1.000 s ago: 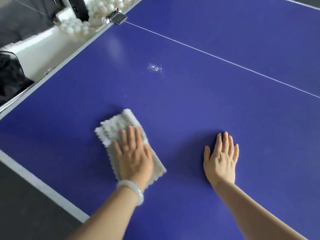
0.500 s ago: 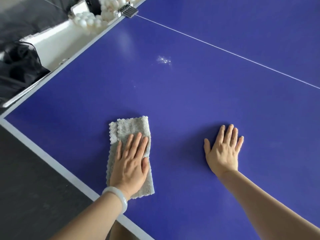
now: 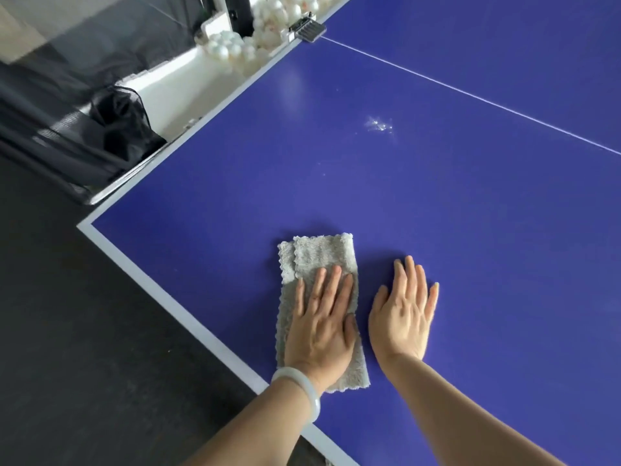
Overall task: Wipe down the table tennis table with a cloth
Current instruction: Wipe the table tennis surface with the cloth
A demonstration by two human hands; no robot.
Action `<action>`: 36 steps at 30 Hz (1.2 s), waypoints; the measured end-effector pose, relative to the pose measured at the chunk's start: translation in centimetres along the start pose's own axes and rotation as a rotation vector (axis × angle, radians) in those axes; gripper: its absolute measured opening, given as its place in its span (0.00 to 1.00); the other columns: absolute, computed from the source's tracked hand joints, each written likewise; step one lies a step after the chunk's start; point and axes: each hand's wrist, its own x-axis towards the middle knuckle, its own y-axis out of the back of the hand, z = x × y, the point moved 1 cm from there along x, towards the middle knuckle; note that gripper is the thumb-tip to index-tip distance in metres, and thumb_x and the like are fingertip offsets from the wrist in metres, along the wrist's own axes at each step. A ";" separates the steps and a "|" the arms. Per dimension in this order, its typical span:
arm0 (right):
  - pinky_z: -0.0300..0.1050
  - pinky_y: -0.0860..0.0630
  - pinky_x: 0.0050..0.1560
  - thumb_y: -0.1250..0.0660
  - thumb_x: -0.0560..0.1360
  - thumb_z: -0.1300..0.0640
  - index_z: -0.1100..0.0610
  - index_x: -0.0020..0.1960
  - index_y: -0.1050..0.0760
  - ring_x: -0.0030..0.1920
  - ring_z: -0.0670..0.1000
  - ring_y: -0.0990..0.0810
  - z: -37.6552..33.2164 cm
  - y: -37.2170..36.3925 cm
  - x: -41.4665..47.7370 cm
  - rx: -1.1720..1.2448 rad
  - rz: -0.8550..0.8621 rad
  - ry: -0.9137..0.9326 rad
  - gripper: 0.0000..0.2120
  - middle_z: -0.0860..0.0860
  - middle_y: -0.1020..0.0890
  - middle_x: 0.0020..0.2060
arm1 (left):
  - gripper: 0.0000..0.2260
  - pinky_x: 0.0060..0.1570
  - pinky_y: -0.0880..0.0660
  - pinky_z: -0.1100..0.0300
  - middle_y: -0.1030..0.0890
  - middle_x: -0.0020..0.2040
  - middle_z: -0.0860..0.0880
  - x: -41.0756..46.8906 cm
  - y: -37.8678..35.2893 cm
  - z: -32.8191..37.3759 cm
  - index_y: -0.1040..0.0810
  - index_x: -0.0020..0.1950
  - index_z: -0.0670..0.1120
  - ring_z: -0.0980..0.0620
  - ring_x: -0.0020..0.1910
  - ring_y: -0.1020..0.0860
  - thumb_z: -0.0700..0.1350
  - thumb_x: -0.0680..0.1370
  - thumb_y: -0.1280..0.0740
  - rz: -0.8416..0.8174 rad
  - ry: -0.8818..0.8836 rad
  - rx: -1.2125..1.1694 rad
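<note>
The blue table tennis table point(image 3: 453, 203) fills most of what I can see, its top matte and edged with a white border point(image 3: 168, 294), the near-left corner jutting out over a dark grey floor point(image 3: 77, 331). A thin white line point(image 3: 470, 94) runs across the far right part of the top. Off the far left edge hangs a heap of black mesh netting point(image 3: 84, 136), and beside it is a white trough point(image 3: 178, 92) with a pile of white balls point(image 3: 232, 45) at its far end.

Near the corner lies a grey cloth point(image 3: 319, 253), folded into a long strip with a fluffy nap and scalloped edges; the paler underlayer peeks out along its far left side. Its near end sits close to the white border.

The left hand point(image 3: 319, 327) lies flat on the near half of the cloth, palm down, fingers straight and close together, pressing it onto the table rather than gripping it. The right hand point(image 3: 403, 314) is just beside it on the right, palm down on bare blue, fingers straight and slightly fanned, holding nothing.

A pale bangle point(image 3: 302, 388) circles the left wrist. A small black clamp point(image 3: 307, 29) grips the far edge by the balls. A whitish smudge point(image 3: 379, 124) marks the top, well beyond the cloth.
</note>
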 end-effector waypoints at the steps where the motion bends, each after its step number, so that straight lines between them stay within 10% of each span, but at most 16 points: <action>1: 0.53 0.60 0.79 0.47 0.82 0.54 0.57 0.80 0.43 0.80 0.50 0.50 0.0 -0.1 0.0 -0.022 -0.004 0.007 0.27 0.50 0.44 0.80 | 0.27 0.75 0.49 0.39 0.53 0.81 0.47 -0.6 -0.2 0.0 0.50 0.81 0.47 0.46 0.80 0.56 0.52 0.82 0.50 0.007 -0.020 -0.012; 8: 0.60 0.69 0.76 0.52 0.81 0.40 0.55 0.82 0.54 0.80 0.57 0.61 -0.5 -0.7 -0.3 -0.281 -0.138 0.070 0.34 0.56 0.56 0.81 | 0.29 0.75 0.48 0.42 0.49 0.81 0.51 -5.8 0.1 -9.0 0.45 0.80 0.51 0.49 0.80 0.50 0.53 0.80 0.44 0.005 -0.370 -0.009; 16: 0.55 0.65 0.78 0.49 0.81 0.43 0.53 0.81 0.47 0.80 0.54 0.56 -0.8 -0.3 -0.3 -0.236 -0.058 0.024 0.31 0.55 0.49 0.80 | 0.26 0.76 0.56 0.41 0.61 0.80 0.48 -0.6 3.2 -20.9 0.60 0.80 0.49 0.46 0.79 0.62 0.53 0.83 0.58 0.067 0.428 0.012; 22: 0.55 0.62 0.79 0.45 0.82 0.45 0.53 0.80 0.43 0.80 0.55 0.53 -1.0 0.0 -0.4 -0.215 -0.025 0.013 0.29 0.55 0.46 0.80 | 0.28 0.73 0.48 0.37 0.52 0.81 0.46 -4.8 0.3 -7.5 0.47 0.81 0.46 0.43 0.80 0.54 0.53 0.82 0.48 0.019 -0.174 -0.080; 27: 0.55 0.62 0.79 0.45 0.81 0.45 0.53 0.80 0.43 0.80 0.55 0.52 -1.2 0.1 -0.4 -0.217 -0.018 0.019 0.29 0.55 0.45 0.80 | 0.27 0.76 0.51 0.42 0.53 0.81 0.51 -2.9 1.0 -12.1 0.50 0.81 0.51 0.49 0.80 0.56 0.54 0.82 0.50 -0.015 -0.387 0.026; 36: 0.54 0.62 0.79 0.47 0.82 0.46 0.53 0.80 0.44 0.80 0.54 0.53 -1.0 -0.3 -0.2 -0.208 -0.017 0.040 0.28 0.55 0.46 0.80 | 0.26 0.76 0.52 0.41 0.51 0.81 0.50 2.7 2.6 -18.1 0.50 0.81 0.51 0.47 0.80 0.55 0.55 0.82 0.56 0.085 0.054 0.056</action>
